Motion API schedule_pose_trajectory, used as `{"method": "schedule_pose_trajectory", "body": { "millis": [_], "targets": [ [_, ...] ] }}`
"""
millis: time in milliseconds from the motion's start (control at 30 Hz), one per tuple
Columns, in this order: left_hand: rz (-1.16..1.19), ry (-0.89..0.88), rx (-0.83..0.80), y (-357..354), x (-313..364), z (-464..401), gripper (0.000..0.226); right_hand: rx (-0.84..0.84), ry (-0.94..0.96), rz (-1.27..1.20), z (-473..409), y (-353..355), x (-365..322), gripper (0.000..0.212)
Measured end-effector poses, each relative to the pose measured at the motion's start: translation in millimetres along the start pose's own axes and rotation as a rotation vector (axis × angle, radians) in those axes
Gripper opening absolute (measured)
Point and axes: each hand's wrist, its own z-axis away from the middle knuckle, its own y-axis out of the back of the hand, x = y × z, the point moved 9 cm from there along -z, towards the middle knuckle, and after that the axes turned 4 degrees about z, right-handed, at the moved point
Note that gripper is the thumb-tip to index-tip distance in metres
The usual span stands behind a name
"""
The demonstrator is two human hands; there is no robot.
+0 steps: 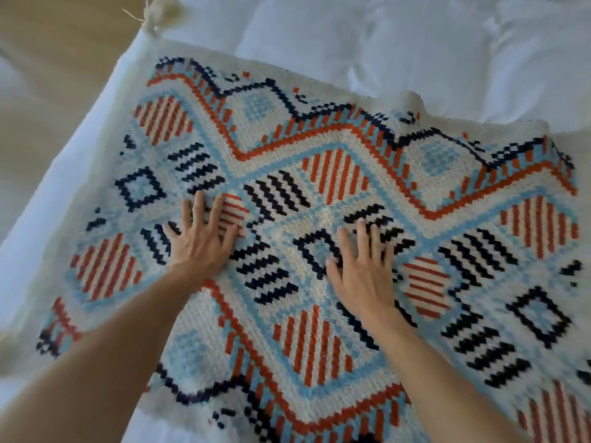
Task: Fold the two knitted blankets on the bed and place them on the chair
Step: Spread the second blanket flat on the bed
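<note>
A knitted blanket (335, 193), cream with orange, navy and pale blue diamond patterns, lies spread across a white bed (415, 43). Its top edge runs slantwise from upper left to right, and a cream tassel (153, 14) sticks out from its far left corner, over the bed's edge.

The person's left hand (201, 238) lies palm down on the blanket's left-centre, fingers straight and fanned apart, the tips touching a small orange-striped patch. The right hand (361, 266) lies palm down near the blanket's middle, fingers likewise spread and straight, covering part of a navy square outline. Neither hand grasps any fabric; both simply press flat on the surface, so the blanket lies beneath the palms rather than in a grip. The two hands are well apart, with black zigzag stripes between them.

Beyond the bed's left edge a tan floor (64, 43) shows. The lower right of the blanket is blurred, so whether it is doubled over there cannot be told.
</note>
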Motion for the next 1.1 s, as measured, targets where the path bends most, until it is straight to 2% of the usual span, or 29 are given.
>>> {"method": "schedule_pose_trajectory", "body": {
  "millis": [133, 267, 367, 467, 600, 700, 767, 900, 1000, 1100],
  "targets": [
    [-0.028, 0.066, -0.047, -15, -65, 59, 0.069, -0.041, 0.079, -0.035, 62, -29, -70, 0.065],
    [-0.018, 0.154, -0.097, -16, -105, 110, 0.067, -0.060, 0.139, -0.030, 119, -39, -111, 0.065],
    [0.016, 0.172, -0.129, -23, -100, 149, 0.065, -0.102, 0.189, 0.031, 157, -51, -122, 0.072],
    [0.005, 0.115, -0.118, -28, -75, 180, 0.069, -0.148, 0.204, 0.069, 188, -62, -119, 0.088],
    [-0.096, -0.032, -0.243, -57, -45, 225, 0.084, -0.219, 0.167, 0.073, 231, -82, -108, 0.106],
    [-0.155, -0.020, -0.305, -74, -45, 257, 0.095, -0.252, 0.152, 0.039, 264, -95, -102, 0.110],
    [-0.176, 0.038, -0.325, -75, -47, 266, 0.095, -0.254, 0.157, -0.001, 284, -97, -94, 0.103],
    [-0.200, 0.084, -0.350, -74, -9, 270, 0.098, -0.152, 0.061, -0.098, 311, -80, -44, 0.066],
    [-0.243, -0.120, -0.278, -79, 75, 279, 0.089, -0.035, -0.137, -0.127, 320, -67, 33, 0.051],
    [-0.257, -0.312, -0.285, -101, 168, 309, 0.084, 0.043, -0.311, -0.103, 336, -65, 118, 0.049]
  ]
}}
